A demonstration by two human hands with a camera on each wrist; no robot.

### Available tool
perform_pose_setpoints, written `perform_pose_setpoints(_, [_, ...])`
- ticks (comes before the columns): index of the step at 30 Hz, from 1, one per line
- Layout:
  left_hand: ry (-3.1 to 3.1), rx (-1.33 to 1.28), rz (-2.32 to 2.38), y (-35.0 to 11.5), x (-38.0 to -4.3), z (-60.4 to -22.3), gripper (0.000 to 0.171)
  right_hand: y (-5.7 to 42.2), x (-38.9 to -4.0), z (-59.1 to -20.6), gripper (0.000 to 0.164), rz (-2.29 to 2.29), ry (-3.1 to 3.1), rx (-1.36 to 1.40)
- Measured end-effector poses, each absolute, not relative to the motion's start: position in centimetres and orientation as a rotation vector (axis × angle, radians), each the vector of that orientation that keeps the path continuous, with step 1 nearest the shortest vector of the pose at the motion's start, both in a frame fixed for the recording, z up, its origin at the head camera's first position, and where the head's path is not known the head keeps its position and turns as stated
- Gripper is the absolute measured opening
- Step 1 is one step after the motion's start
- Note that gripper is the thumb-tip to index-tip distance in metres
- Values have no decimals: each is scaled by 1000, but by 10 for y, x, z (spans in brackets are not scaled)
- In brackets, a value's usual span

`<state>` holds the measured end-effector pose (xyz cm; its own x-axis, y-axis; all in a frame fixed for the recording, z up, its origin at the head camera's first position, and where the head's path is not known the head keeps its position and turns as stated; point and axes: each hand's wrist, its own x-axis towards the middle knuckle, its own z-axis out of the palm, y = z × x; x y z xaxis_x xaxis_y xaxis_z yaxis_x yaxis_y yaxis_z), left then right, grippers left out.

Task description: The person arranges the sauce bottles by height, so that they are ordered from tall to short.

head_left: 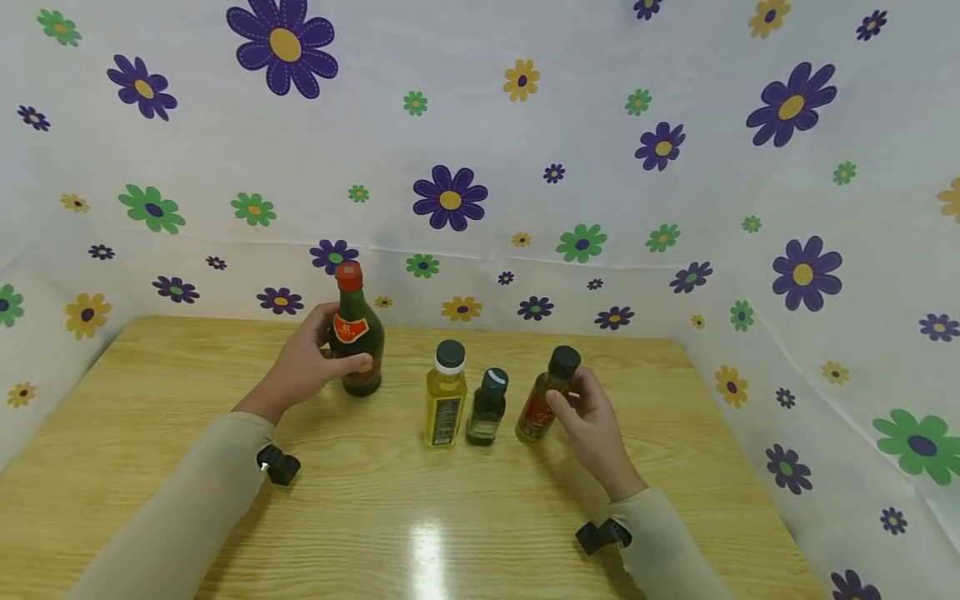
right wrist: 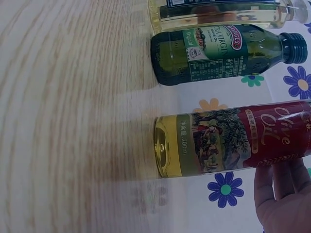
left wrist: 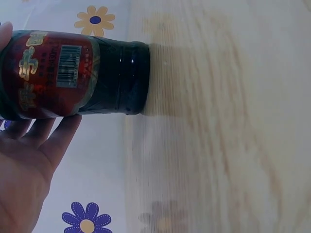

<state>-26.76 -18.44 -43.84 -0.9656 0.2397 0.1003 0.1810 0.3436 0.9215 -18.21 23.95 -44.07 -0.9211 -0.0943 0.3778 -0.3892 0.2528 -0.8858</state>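
My left hand (head_left: 303, 367) grips a tall dark green bottle (head_left: 366, 337) with a red cap, thumb across its front and fingers behind. In the left wrist view, its red label with a barcode (left wrist: 69, 66) faces the camera, and the base is at the wooden surface. My right hand (head_left: 597, 429) holds an olive oil bottle (head_left: 536, 410) with a red label and black cap between thumb and fingers. This bottle looks a little tilted in the head view. The right wrist view shows its pictured label (right wrist: 221, 141) and yellow oil at the base; whether it touches the table I cannot tell.
Between the hands stand a clear bottle of yellow oil (head_left: 445, 408) with a dark green cap and a small dark green olive oil bottle (head_left: 486, 417). The wooden table (head_left: 360, 517) meets a flower-printed white cloth (head_left: 480, 125) behind and at both sides.
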Motion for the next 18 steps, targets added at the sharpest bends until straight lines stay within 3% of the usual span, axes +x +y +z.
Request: perform_pose_setpoints(18, [2495, 385, 1693, -188, -266, -438, 92, 238, -181, -443, 32, 1732, -2277, 427])
